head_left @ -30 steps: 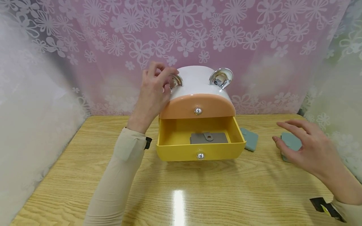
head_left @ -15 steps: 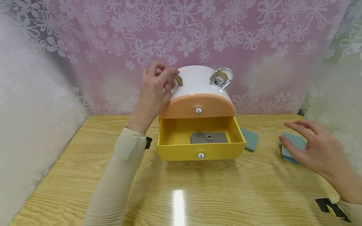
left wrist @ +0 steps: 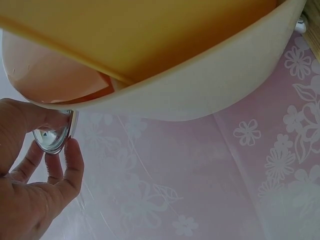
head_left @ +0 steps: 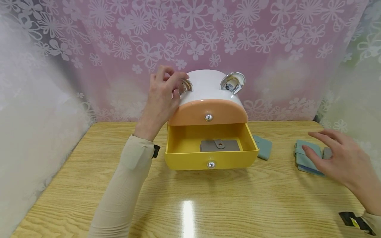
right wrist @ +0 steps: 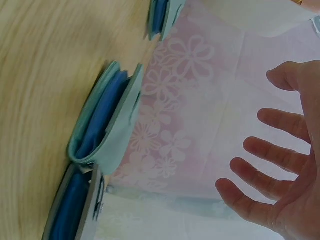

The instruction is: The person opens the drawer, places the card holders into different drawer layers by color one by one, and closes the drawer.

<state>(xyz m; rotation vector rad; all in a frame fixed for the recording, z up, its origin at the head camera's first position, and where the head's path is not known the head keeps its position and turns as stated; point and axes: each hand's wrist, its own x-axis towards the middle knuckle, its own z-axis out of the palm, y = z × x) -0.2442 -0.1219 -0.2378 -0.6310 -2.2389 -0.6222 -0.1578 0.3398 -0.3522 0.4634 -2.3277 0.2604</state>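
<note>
The left hand (head_left: 160, 97) pinches the cabinet (head_left: 206, 82)'s silver ear (head_left: 187, 85), as it did a second ago. Next, the open drawer (head_left: 181, 162) holds a grey wallet (head_left: 230, 145). A green wallet (head_left: 264, 147) lies on the table (head_left: 238, 201) just beside it. Farther right, the right hand (head_left: 343, 158), fingers spread and holding nothing, has shifted rightward, baring more of the 2nd green wallet (head_left: 308, 157) and 2nd grey wallet (head_left: 327, 152); these 2 lie near it, ungrasped, outside the drawer.

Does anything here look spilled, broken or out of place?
Nothing looks spilled or broken. The only mildly odd thing is a green wallet lying slanted on the table beside the open yellow drawer, while a grey wallet sits inside it.
</note>
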